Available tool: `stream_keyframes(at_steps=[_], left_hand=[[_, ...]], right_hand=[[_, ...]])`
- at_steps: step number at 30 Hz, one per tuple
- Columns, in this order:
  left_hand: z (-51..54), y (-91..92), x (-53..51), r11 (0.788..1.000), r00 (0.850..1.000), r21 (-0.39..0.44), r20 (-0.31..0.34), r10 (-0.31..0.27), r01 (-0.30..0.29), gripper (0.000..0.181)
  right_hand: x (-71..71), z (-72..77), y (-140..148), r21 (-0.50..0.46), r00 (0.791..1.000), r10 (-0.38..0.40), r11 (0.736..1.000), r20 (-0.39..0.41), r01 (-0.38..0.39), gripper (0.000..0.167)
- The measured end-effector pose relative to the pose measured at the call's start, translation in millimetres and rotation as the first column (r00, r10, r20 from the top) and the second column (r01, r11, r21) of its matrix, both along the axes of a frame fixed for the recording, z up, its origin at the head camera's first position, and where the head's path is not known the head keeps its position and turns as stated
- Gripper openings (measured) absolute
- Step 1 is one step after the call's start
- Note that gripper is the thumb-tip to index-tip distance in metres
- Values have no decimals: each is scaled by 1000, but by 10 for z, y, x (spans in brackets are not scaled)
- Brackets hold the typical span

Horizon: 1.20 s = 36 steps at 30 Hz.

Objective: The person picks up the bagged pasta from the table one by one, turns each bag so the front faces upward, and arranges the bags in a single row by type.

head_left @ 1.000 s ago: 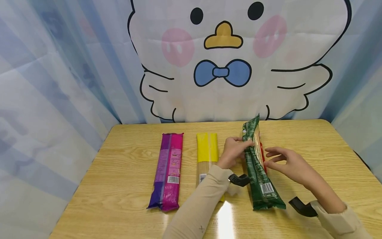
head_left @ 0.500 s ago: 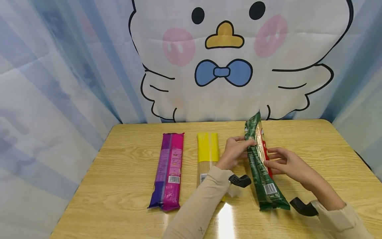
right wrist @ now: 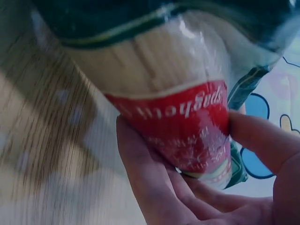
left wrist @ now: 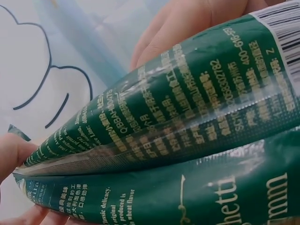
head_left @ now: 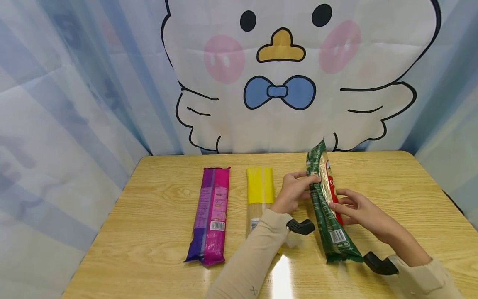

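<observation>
A green packet of spaghetti (head_left: 326, 211) is tilted up on its long edge at the right of the table, its red label and pale pasta facing right. My left hand (head_left: 293, 191) grips its upper left side, thumb on the near face, as the left wrist view also shows on the green wrapper (left wrist: 154, 126). From the right, my right hand (head_left: 362, 209) pinches the packet around its red label (right wrist: 183, 126), thumb on one side and fingers on the other. Left of my left hand lies a yellow packet of pasta (head_left: 260, 185), partly covered by my forearm.
A purple and pink packet (head_left: 210, 216) lies flat farther left on the wooden table (head_left: 149, 232). Behind the table's back edge hangs a curtain (head_left: 276, 124) with a cartoon figure. Dark wrist cameras stick out from both sleeves.
My right hand has come in from the right and taken hold of the spaghetti packet. The packet has shifted slightly right and turned, showing more of its red label. The left hand keeps its grip.
</observation>
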<state>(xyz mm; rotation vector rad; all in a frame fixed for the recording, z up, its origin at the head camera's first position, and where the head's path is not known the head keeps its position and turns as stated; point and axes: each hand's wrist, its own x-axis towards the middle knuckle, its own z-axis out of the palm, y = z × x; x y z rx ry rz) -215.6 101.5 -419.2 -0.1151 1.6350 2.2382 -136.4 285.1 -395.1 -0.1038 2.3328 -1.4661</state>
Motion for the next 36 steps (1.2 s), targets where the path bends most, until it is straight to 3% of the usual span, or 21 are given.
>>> stream_keyframes(at_steps=[10,21,28,36], left_hand=[[-15,-10,-27,998,998,14,-13,-67,67,39],[5,-26,-47,991,991,21,-27,-134,134,50],[31,-57,-17,992,990,-18,-62,-128,127,56],[135,-145,22,991,982,6,-135,-134,136,51]], right_hand=[[15,19,-2,30,997,-61,998,-49,62,74],[12,89,-20,34,995,-83,996,-57,85,75],[23,135,-52,47,992,-103,993,-79,107,75],[43,193,-99,99,984,-121,986,-132,134,73]])
